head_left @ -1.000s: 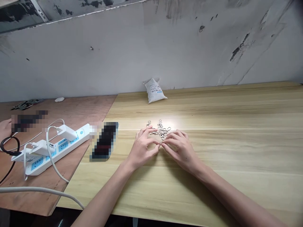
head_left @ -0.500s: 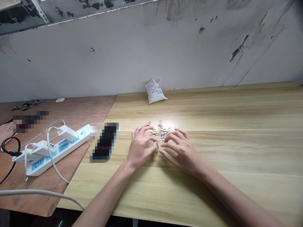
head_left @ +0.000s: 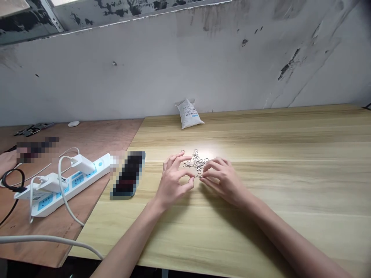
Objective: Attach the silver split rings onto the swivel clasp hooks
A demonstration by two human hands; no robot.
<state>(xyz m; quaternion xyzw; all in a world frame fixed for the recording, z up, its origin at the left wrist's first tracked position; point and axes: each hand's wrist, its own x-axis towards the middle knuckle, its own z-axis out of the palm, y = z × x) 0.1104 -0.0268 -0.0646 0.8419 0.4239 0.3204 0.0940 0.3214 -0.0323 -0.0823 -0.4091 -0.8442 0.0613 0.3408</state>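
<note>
A loose heap of small silver metal rings and clasps [head_left: 196,162] lies on the light wooden table [head_left: 261,216], just beyond my hands. Between my fingertips is one tiny metal clasp [head_left: 197,177]. My left hand [head_left: 175,179] pinches one end of it with thumb and forefinger, its other fingers raised and curled. My right hand [head_left: 222,181] comes in from the other side and pinches the opposite end. Both hands are just in front of the heap, and my fingers hide most of the clasp.
To the left, a lower plywood board [head_left: 87,133] carries a white power strip with blue sockets [head_left: 66,189], plugged-in chargers and cables. A pixelated dark object [head_left: 129,174] lies at the table's left. A white sack [head_left: 189,114] leans against the wall at the back.
My hands have closed toward each other, and my right fingertips now meet the small clasp that my left hand had. The view has tilted slightly.
</note>
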